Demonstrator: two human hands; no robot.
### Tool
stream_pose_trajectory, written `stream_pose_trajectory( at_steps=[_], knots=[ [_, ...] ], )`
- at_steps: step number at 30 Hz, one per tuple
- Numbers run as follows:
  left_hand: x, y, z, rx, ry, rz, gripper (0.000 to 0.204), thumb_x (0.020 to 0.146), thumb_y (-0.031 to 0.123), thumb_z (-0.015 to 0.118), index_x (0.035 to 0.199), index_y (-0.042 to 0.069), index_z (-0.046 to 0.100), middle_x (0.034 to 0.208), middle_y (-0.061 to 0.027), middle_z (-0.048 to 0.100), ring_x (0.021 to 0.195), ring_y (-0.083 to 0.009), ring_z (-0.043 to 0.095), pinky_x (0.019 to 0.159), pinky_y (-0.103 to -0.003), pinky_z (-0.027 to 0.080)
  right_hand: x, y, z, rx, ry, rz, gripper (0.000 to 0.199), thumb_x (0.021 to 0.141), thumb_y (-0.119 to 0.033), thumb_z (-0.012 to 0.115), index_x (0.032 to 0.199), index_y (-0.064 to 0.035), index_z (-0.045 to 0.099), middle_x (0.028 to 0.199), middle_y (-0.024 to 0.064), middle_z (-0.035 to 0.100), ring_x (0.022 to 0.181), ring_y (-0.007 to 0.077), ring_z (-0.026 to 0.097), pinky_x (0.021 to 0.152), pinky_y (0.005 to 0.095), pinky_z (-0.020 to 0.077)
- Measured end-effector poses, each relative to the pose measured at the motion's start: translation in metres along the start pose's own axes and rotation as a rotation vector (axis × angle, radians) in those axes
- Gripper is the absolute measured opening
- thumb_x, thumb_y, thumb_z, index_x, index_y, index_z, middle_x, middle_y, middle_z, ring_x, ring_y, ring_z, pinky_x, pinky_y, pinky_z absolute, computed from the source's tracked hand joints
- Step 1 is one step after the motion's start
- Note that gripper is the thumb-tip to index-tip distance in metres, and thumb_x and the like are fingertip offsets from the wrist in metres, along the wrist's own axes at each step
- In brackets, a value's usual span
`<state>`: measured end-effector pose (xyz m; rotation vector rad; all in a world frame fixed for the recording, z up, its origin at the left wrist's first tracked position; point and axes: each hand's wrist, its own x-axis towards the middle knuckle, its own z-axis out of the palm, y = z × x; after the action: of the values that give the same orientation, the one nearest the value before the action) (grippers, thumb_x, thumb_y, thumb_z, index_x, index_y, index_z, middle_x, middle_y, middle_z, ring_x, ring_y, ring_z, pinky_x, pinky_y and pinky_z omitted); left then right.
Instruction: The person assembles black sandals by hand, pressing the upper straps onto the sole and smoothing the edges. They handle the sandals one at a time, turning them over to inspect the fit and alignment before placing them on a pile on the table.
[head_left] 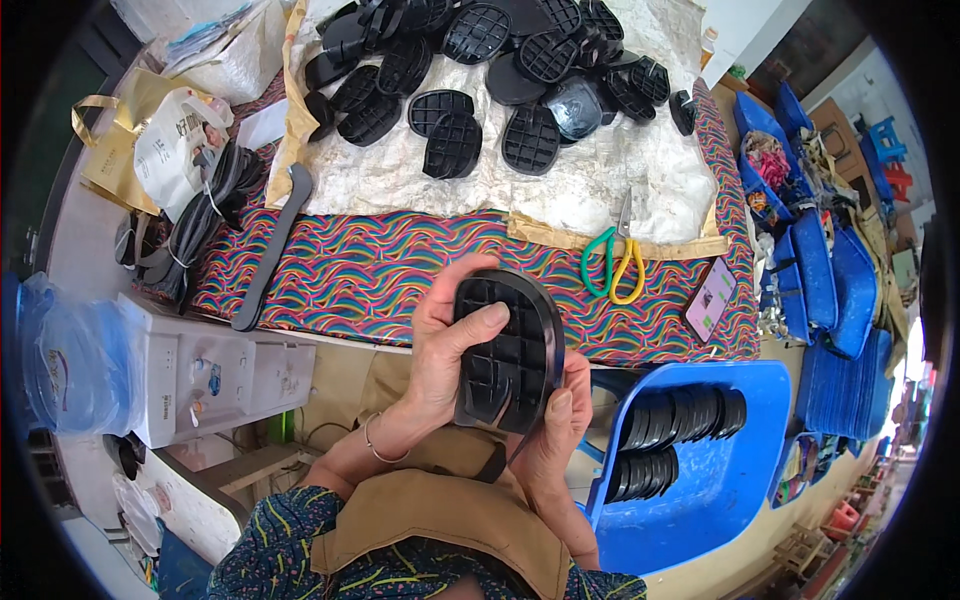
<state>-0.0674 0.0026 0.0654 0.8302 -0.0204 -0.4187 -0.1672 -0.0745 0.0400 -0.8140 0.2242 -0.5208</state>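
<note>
1. The left hand is closed around a black heel piece, thumb pressed flat across its ribbed grid face, fingers curled over the top edge.
2. The right hand grips the same heel piece from below and behind, thumb up against its lower right edge. The piece sits upright between both hands, above the person's lap and just in front of the table edge.
3. A thin black strip hangs below the piece between the wrists.
4. A blue plastic tray lies just right of the hands, holding two rows of stacked black pieces.
5. The table wears a rainbow wave-patterned cloth; on it lie scissors with one green and one yellow handle, and a phone with a lit screen near the right edge.
6. Farther back, a crinkled pale sheet carries a heap of black grid-faced heel pieces.
7. At far left: a white plastic bag with dark print, a tan paper bag behind it, a bundle of black straps, and a long curved black strip.
8. Below the table at left stands a white box-shaped appliance with small blue labels, beside a clear blue-tinted bag.
</note>
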Motion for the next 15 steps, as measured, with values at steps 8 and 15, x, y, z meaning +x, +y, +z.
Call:
stream_pose_trajectory(
  at_steps=[8,15],
  knots=[
    [0.003,0.002,-0.004,0.211,-0.043,0.242,0.04,0.086,0.0,0.07,0.123,0.003,0.056,0.106,-0.0079,0.067,0.093,-0.0125,0.065,0.082,-0.026,0.053,0.01,-0.034,-0.007,-0.808,-0.11,0.018,0.06,0.103,-0.041,0.049,0.134,0.0099,0.051,0.125,0.013,0.063,0.112,0.0153,0.058,0.095,0.0283,0.0445],
    [-0.008,-0.007,-0.011,0.48,-0.059,0.467,0.036,0.087,-0.002,0.069,0.121,-0.002,0.057,0.112,-0.0098,0.063,0.099,-0.0138,0.063,0.087,-0.027,0.051,0.019,-0.024,-0.02,-1.296,-0.147,-0.219,0.034,0.102,-0.019,0.047,0.119,0.004,0.065,0.076,0.0004,0.061,0.067,0.008,0.048,0.059,0.0266,0.0413]
  ],
)
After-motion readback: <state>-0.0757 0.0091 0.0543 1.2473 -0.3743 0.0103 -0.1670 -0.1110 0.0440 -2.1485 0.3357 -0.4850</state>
